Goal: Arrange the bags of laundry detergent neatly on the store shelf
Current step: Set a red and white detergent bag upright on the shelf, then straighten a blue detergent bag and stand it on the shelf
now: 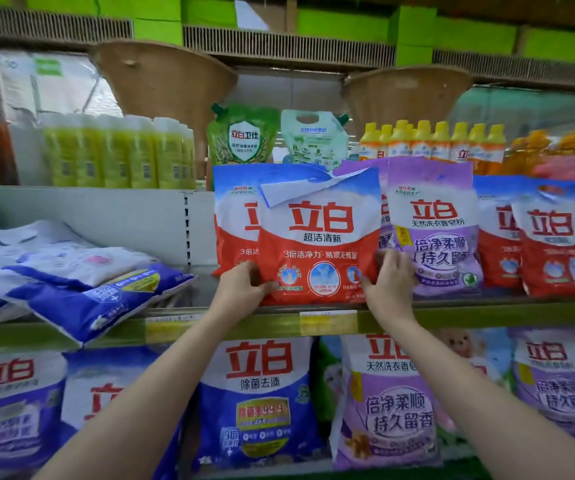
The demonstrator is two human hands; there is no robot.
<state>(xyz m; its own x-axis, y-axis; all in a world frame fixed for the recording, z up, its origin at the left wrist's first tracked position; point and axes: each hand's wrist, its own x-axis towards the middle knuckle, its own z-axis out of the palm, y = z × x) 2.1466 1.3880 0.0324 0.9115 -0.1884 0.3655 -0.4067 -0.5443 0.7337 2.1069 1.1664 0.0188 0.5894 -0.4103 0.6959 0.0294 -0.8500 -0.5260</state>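
Two hands on one red detergent bag [317, 237], standing upright at the front edge of the middle shelf [452, 311]. Left hand [244, 284] grips the bag's lower corner at 7 o'clock, thumb on the front face. Right hand [388, 278] grips the corner at 5 o'clock, fingers wrapped behind. Bag's top flap is folded over and creased at 12 o'clock. A second red bag [234, 230] stands behind it at 9 o'clock, half covered. A purple bag [435, 230] is just beside at 3 o'clock, touching or nearly so.

Step in hand looks like seating this bag squarely in its row. To do it well: keep both bottom corners level, push the base back until flush with the purple bag's face, line it up over the red one behind, label facing out. Probably flatten that bent flap afterwards. Risk: the soft bag slumps forward off the lip if released tilted.

Blue bags [99, 292] lie flat and messy at 9 o'clock, not yet stood up.
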